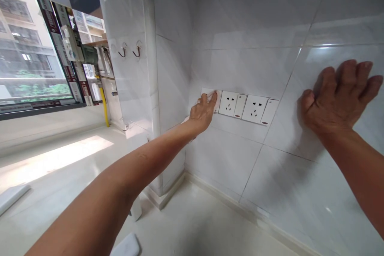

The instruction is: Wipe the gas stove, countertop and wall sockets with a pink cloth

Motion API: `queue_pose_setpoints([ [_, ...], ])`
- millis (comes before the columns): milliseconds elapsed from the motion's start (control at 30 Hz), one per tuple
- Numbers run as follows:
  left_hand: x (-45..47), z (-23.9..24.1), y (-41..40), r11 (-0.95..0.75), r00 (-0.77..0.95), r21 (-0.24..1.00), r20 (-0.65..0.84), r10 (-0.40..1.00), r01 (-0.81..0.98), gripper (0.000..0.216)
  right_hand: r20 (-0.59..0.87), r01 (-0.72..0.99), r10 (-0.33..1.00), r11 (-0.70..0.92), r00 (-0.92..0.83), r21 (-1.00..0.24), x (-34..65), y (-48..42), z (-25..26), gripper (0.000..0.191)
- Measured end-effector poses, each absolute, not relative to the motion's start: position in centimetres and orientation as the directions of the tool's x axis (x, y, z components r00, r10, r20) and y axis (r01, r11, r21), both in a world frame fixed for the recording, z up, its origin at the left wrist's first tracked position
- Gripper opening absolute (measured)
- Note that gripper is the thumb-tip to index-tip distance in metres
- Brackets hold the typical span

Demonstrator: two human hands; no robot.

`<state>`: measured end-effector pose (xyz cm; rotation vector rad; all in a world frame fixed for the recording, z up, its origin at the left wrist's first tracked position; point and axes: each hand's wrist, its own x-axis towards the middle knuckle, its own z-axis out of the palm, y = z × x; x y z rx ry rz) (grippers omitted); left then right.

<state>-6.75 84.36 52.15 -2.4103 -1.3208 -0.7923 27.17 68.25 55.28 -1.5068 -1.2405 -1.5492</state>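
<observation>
Head view: the left hand (203,115) was stretched out to the left end of a row of white rectangular wall sockets and rocker switches (243,106), mounted on the right-hand wall just past the corner pillar. Its fingers (210,98) were pressed together and bent over the leftmost white plate (216,102), the arm long and the wrist nearly straight, so the contact came through the fingertips. A pale scrap of soft material (186,119) showed behind the hand; I could not tell whether the fingers pinched it or anything else, as they covered most of that plate. The two sockets to the right looked clean and unmarked, each with a narrow switch strip beside it. The right hand (339,96) was well to the right, fingers spread and slightly curled at the glossy grey-veined white wall tile (288,64), holding nothing. Two small dark metal hooks (129,50) hung on the pillar, and a yellow gas pipe (104,104) ran down near the window on the left.
</observation>
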Motion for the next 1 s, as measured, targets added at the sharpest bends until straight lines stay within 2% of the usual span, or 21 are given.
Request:
queue_pose_setpoints([
  [133,-6.2,52.7,84.0,-0.538,0.364,0.155,0.582,0.727,0.828,0.076,0.977,0.916,0.163,-0.356,-0.134,0.185,27.1,68.3,55.3,0.093],
  [200,-6.1,53.1,84.0,-0.537,0.351,0.18,0.581,0.734,0.824,0.076,0.978,0.914,0.158,-0.363,-0.133,0.183,27.0,68.3,55.3,0.093],
  [300,-6.0,53.0,84.0,-0.526,0.358,0.136,0.59,0.724,0.839,0.073,0.98,0.915,0.156,-0.364,-0.124,0.174,26.9,68.3,55.3,0.091],
  [467,-6.3,51.1,84.4,-0.534,0.467,-0.096,0.629,0.622,0.84,0.073,0.983,0.919,0.163,-0.369,-0.084,0.14,26.4,68.2,55.2,0.09],
  [567,-7.1,50.3,84.7,-0.55,0.534,-0.178,0.596,0.599,0.816,0.077,0.984,0.926,0.159,-0.356,-0.076,0.129,26.0,68.1,55.2,0.091],
  [700,-7.4,51.1,84.5,-0.562,0.55,-0.176,0.565,0.615,0.808,0.08,0.984,0.937,0.171,-0.333,-0.055,0.11,25.7,68.0,55.3,0.091],
  [1000,-5.9,53.9,84.1,-0.553,0.467,-0.077,0.639,0.611,0.829,0.076,0.986,0.94,0.161,-0.326,-0.051,0.102,26.2,68.1,55.4,0.092],
])
